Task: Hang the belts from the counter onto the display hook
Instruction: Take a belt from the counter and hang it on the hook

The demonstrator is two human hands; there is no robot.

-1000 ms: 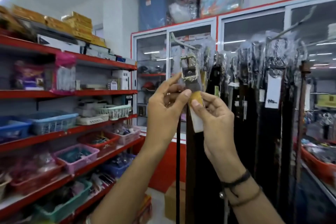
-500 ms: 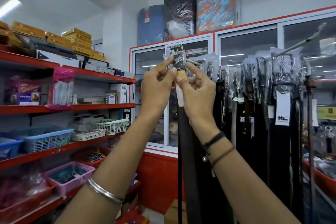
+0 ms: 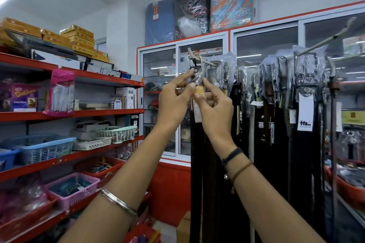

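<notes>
Head view: both hands raised at the front end of the hook [image 3: 192,53]. Left hand [image 3: 173,100] pinches the belt [image 3: 197,163] just below its buckle [image 3: 195,67], thumb and forefinger closed on the plastic wrap. Right hand [image 3: 215,108] pinches the same belt at the yellow tag [image 3: 199,90], fingers closed on it. Buckle sits at the hook's tip — frame looks looped over the rod, but cannot tell if it's fully seated. Strap hangs straight down between the forearms, dark, out of frame at the bottom. Just right of it, a row of wrapped belts [image 3: 276,104] hangs on the same rack, touching each other. Behind: glass cabinet [image 3: 162,85]. Left: red shelves [image 3: 69,114] with baskets and boxes. Silver bangle [image 3: 118,201] on the left wrist, cords on the right.
</notes>
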